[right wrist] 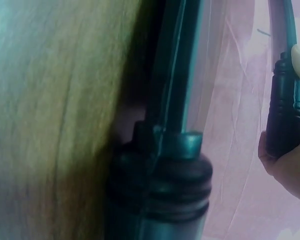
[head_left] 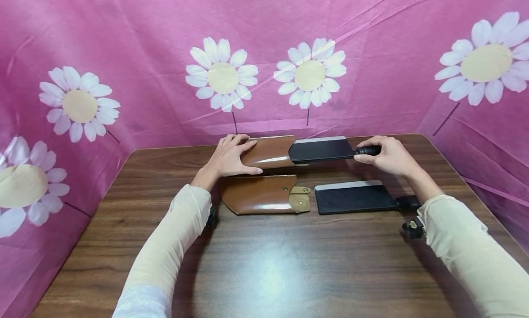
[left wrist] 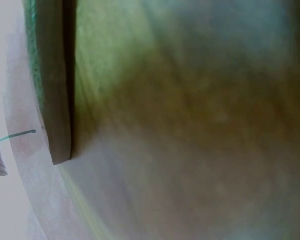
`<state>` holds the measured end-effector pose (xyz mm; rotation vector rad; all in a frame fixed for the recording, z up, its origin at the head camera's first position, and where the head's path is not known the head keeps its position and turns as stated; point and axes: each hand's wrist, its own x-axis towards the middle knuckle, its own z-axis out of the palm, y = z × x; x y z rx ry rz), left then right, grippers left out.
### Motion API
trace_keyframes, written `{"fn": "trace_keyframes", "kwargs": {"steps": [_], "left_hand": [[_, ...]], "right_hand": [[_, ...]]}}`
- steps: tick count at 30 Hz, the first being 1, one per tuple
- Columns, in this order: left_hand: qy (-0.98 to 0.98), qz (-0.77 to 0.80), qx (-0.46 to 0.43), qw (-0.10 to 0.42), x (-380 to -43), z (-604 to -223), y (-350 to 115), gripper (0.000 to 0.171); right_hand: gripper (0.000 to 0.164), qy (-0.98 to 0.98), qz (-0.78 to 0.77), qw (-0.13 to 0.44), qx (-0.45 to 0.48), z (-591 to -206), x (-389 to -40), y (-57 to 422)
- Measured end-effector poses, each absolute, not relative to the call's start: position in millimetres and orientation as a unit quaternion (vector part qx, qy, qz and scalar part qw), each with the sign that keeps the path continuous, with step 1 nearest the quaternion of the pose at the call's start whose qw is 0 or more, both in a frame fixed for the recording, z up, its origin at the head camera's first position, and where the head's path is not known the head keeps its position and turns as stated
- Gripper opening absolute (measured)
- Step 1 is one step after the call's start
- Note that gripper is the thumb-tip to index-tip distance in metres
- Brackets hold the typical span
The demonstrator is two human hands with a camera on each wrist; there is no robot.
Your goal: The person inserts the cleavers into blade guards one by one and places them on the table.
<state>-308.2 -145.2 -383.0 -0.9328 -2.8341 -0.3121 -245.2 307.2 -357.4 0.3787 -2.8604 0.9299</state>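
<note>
At the back of the table, my left hand [head_left: 232, 156] holds the left end of a brown leather sheath [head_left: 268, 152], its thumb along the near edge. My right hand [head_left: 388, 155] pinches the black handle [head_left: 368, 150] of a cleaver [head_left: 322, 149]. This cleaver's dark blade, with a pale edge along its far side, meets the sheath's mouth; how much lies inside is hidden. In the right wrist view, fingers and thumb curl around that handle [right wrist: 284, 112]. The left wrist view is blurred and does not show the hand's grip.
A second brown sheath [head_left: 258, 195] lies nearer, its strap and snap flap loose at the right. Beside it lies a second cleaver [head_left: 353, 197], black handle under my right forearm. The wooden table [head_left: 264, 263] ends at a pink flowered cloth [head_left: 264, 15] behind.
</note>
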Motion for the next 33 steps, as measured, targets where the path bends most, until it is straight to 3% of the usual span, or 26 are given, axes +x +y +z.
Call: {"fn": "trace_keyframes", "kwargs": {"steps": [33], "left_hand": [[-0.941,-0.090,-0.314,0.087,-307,-384,-134,0.103]], "right_hand": [[0.039,-0.929,0.322,0.085,0.160,-362,-242,272]]}}
